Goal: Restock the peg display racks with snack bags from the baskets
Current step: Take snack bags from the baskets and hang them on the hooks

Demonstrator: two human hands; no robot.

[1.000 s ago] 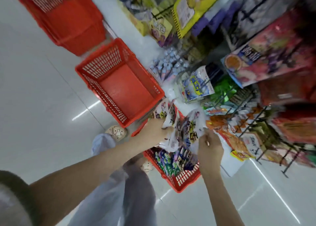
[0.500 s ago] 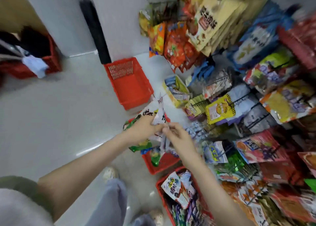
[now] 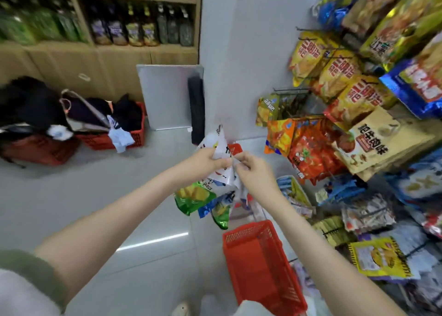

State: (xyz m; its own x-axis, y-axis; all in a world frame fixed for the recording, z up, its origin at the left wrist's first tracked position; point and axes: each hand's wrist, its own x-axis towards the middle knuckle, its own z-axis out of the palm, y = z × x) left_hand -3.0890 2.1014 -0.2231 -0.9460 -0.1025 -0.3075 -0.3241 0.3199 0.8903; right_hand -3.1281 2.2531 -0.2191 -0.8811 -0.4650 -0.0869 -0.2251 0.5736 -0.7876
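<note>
**Operator:** Where are the snack bags [image 3: 215,186]?

**Spotter:** You hold them up in front of you, over the floor and near the peg rack [image 3: 291,90]. Your left hand [image 3: 207,160] has its fingers curled round the top of the bunch. A white bag [image 3: 220,143] sticks up above your knuckles, and a green bag [image 3: 193,197] and a blue bag [image 3: 210,206] hang below.

**Operator:** And my right hand [image 3: 253,169]?

**Spotter:** It meets the left at the bunch's upper edge, thumb and fingers pinched on a white corner. The blur keeps me from telling which bag that corner belongs to.

**Operator:** What's around me?

**Spotter:** A red basket [image 3: 258,263] stands on the floor under your right forearm, just beside the foot of the rack. On your right, yellow bags [image 3: 308,54] hang high on the pegs, with an orange bag [image 3: 279,133] and red bags [image 3: 311,153] at hand height. Far left, a second basket [image 3: 134,138] holds dark clothes [image 3: 126,114], below a wooden shelf [image 3: 143,50] of bottles [image 3: 134,28].
</note>
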